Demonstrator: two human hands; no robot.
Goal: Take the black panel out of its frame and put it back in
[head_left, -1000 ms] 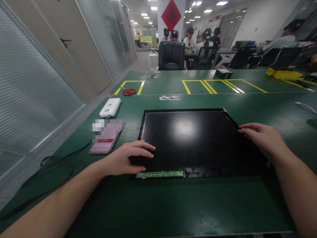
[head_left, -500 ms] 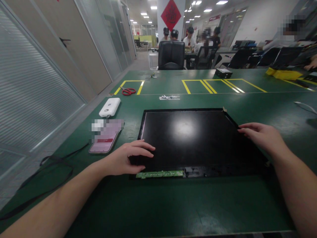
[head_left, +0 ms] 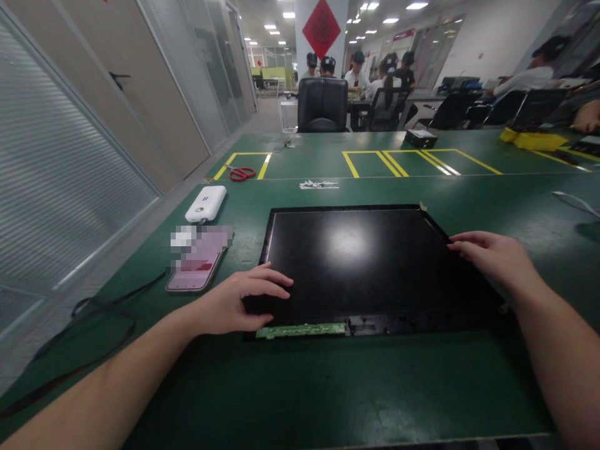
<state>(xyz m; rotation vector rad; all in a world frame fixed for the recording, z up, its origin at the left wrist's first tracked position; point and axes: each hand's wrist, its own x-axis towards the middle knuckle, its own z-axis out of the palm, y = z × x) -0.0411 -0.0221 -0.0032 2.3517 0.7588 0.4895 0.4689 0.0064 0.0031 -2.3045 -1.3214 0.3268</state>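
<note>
A black display panel (head_left: pixel 351 262) in a thin dark frame lies flat on the green table (head_left: pixel 328 387). Along its near edge runs a green circuit board strip (head_left: pixel 304 330). My left hand (head_left: pixel 255 297) rests over the panel's near left corner, its fingers apart and the thumb close to the strip's left end. At the right side, my right hand (head_left: pixel 494 259) pinches the panel's edge between thumb and fingers. The undersides of the right fingers are partly hidden.
Left of the panel lie a phone (head_left: pixel 201 265), a white power bank (head_left: pixel 206 204) and a black strap (head_left: pixel 103 306). Red-handled scissors (head_left: pixel 241 173), small white scraps (head_left: pixel 319 185) and a black box (head_left: pixel 420 138) are farther back. People sit beyond a black chair (head_left: pixel 322 103).
The view has shifted very slightly. Both hands keep their places on the panel, and the panel has not visibly moved on the table.
</note>
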